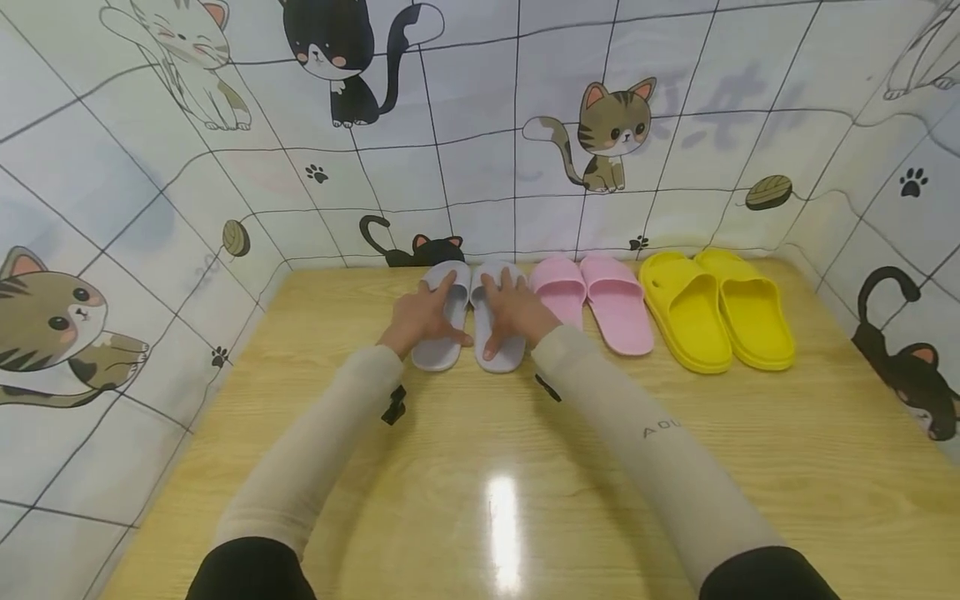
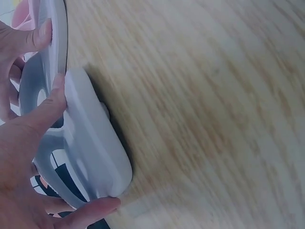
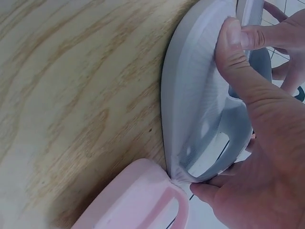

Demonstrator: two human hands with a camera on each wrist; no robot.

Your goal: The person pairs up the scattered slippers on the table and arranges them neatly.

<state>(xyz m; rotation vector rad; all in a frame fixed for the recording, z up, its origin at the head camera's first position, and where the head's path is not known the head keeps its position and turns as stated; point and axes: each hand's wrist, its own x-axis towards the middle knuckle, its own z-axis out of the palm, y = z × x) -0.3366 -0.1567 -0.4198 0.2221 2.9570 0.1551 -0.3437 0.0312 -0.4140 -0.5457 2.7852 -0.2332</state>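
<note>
A pair of light grey slippers stands side by side against the back wall. My left hand (image 1: 420, 320) grips the left grey slipper (image 1: 437, 357), thumb on its inner edge and fingers at its outer side, as the left wrist view shows on the slipper sole's side (image 2: 97, 143). Over the right grey slipper (image 1: 510, 357) my right hand (image 1: 521, 312) holds on, its thumb laid along the inner edge and its other fingers near the strap. In the right wrist view that slipper (image 3: 190, 90) touches a pink slipper (image 3: 136, 195).
Right of the grey pair stand the pink slippers (image 1: 618, 321), then a larger yellow pair (image 1: 690, 333). All toes point to the cat-patterned wall (image 1: 480, 183). The wooden surface (image 1: 420, 500) stretches toward me, walled at left and right.
</note>
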